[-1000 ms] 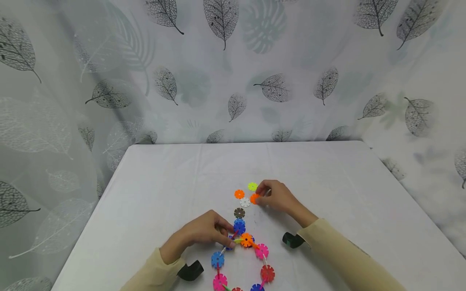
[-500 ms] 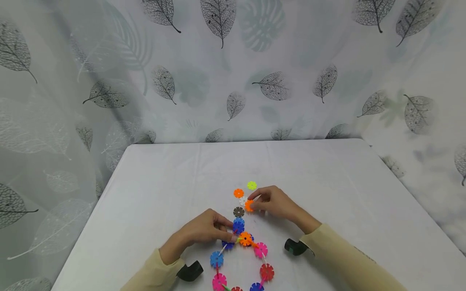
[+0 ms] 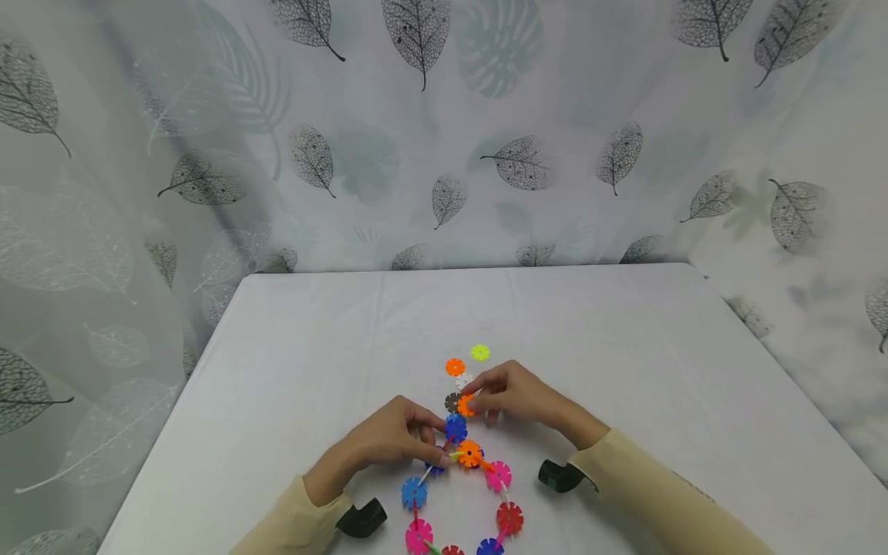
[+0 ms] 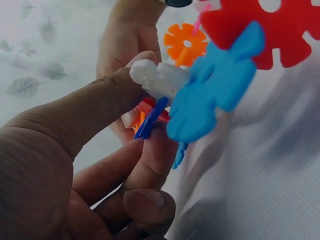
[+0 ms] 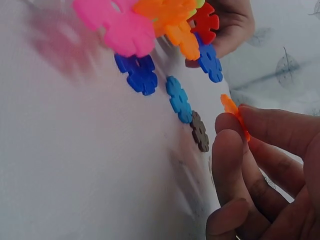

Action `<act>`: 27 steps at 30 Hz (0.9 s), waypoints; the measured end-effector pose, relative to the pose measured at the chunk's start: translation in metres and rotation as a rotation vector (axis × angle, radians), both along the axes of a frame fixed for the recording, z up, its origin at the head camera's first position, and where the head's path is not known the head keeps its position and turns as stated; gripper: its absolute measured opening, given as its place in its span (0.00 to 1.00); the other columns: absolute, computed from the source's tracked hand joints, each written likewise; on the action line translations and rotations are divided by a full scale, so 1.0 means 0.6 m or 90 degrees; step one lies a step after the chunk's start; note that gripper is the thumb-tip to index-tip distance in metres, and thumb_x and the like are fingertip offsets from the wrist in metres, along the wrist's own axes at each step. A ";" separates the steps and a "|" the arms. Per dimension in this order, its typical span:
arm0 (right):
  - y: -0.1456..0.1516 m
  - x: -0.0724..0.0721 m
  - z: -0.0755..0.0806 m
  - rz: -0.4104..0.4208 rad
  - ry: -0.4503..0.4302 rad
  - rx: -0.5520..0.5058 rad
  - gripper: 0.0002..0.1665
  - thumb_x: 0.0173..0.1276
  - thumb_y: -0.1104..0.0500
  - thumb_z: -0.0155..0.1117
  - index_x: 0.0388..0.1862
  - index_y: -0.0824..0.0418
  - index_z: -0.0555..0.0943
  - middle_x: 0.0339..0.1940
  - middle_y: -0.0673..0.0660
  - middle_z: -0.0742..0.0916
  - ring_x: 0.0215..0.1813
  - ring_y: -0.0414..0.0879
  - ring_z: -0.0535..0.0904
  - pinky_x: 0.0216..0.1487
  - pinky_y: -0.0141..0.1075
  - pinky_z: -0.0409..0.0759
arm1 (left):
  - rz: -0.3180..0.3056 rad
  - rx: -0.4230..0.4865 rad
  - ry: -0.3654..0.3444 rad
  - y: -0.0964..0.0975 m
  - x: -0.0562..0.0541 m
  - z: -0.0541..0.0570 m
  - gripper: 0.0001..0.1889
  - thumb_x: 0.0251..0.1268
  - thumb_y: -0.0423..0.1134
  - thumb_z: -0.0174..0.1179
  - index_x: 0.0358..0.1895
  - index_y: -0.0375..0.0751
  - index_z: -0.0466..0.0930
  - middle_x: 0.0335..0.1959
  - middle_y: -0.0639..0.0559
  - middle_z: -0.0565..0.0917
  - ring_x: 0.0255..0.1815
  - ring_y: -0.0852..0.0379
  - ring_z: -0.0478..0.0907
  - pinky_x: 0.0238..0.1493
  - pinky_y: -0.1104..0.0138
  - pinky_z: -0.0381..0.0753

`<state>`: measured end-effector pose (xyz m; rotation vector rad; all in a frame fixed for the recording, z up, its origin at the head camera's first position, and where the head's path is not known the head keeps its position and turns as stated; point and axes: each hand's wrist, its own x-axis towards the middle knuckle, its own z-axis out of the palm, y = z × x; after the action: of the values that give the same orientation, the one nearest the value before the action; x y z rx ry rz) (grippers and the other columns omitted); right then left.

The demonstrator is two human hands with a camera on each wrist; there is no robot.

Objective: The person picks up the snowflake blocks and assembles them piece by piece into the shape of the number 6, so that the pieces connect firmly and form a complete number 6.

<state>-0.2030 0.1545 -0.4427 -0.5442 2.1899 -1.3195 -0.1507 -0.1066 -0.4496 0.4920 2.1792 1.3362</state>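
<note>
Notched plastic snowflake discs, slotted edge to edge, form a ring of many colours, with a pink disc point(image 3: 498, 475) and a red disc point(image 3: 509, 519) on its right side. My left hand point(image 3: 391, 433) pinches the ring's upper left between thumb and fingers. In the left wrist view, a white disc point(image 4: 162, 80) and a light blue disc point(image 4: 215, 85) show beside that thumb. My right hand point(image 3: 523, 397) pinches an orange disc point(image 5: 231, 106) between thumb and fingertip, just above the ring. A blue disc point(image 3: 455, 428) stands between the two hands.
Loose discs lie beyond the ring on the white table point(image 3: 312, 331): a brown disc point(image 5: 199, 131) partly hidden, a white disc point(image 3: 464, 381), another orange disc point(image 3: 454, 367) and a yellow disc point(image 3: 480, 352). Leaf-printed curtains point(image 3: 444, 139) surround the table.
My right hand has drawn the orange disc from beside the yellow and white discs toward the ring, now overlapping the brown disc. My left hand stays nearly still on the ring.
</note>
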 end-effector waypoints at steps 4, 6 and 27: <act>-0.001 0.003 0.004 0.001 -0.018 0.007 0.14 0.70 0.57 0.70 0.51 0.61 0.88 0.35 0.53 0.90 0.29 0.52 0.84 0.35 0.37 0.81 | -0.008 0.002 0.027 0.001 -0.001 -0.003 0.23 0.51 0.45 0.79 0.50 0.39 0.88 0.25 0.55 0.85 0.22 0.62 0.71 0.23 0.73 0.66; -0.001 0.003 0.006 0.001 -0.025 0.015 0.15 0.70 0.56 0.70 0.51 0.61 0.88 0.35 0.53 0.90 0.29 0.52 0.83 0.33 0.35 0.78 | -0.009 0.005 0.035 0.000 -0.001 -0.004 0.23 0.51 0.46 0.79 0.49 0.39 0.89 0.24 0.55 0.85 0.20 0.62 0.71 0.22 0.73 0.66; 0.000 -0.002 0.012 -0.003 -0.089 0.043 0.15 0.67 0.49 0.72 0.45 0.58 0.91 0.31 0.56 0.90 0.26 0.44 0.81 0.29 0.32 0.73 | -0.016 0.047 0.046 -0.004 -0.003 -0.012 0.22 0.51 0.43 0.80 0.49 0.38 0.88 0.25 0.55 0.85 0.17 0.64 0.68 0.20 0.74 0.65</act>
<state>-0.2043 0.1542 -0.4358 -0.4090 2.1136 -1.2434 -0.1524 -0.1087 -0.4571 0.6026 2.1803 1.4094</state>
